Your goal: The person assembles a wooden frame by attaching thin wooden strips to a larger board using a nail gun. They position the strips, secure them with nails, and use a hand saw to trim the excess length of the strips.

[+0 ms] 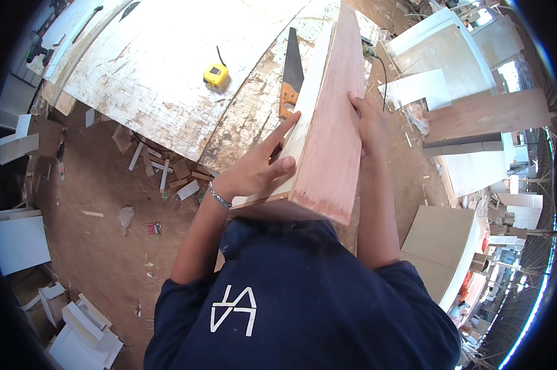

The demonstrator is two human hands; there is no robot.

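A long reddish plywood board [331, 123] runs from the person's chest up toward 12 o'clock, tilted on edge, its pale left face turned toward the workbench [161, 68]. The left hand [260, 166] lies flat against that pale face at the board's near end — fingers spread, forefinger stretched toward 1 o'clock, thumb pressed along the lower edge. A metal bracelet [218, 196] circles the wrist. The right hand [368, 123] grips the board's right edge further up, at about 1 o'clock from the left hand; its fingers wrap over the edge, though how tightly they close I cannot tell.

Behind the board, at 12 o'clock, a handsaw [290, 71] with a wooden handle rests on the white, scuffed bench. A yellow tape measure [216, 74] sits at 11 o'clock, well apart from the saw. Wood offcuts [161, 166] litter the dirt floor at 9 o'clock — white panels [19, 243] lie beyond them.
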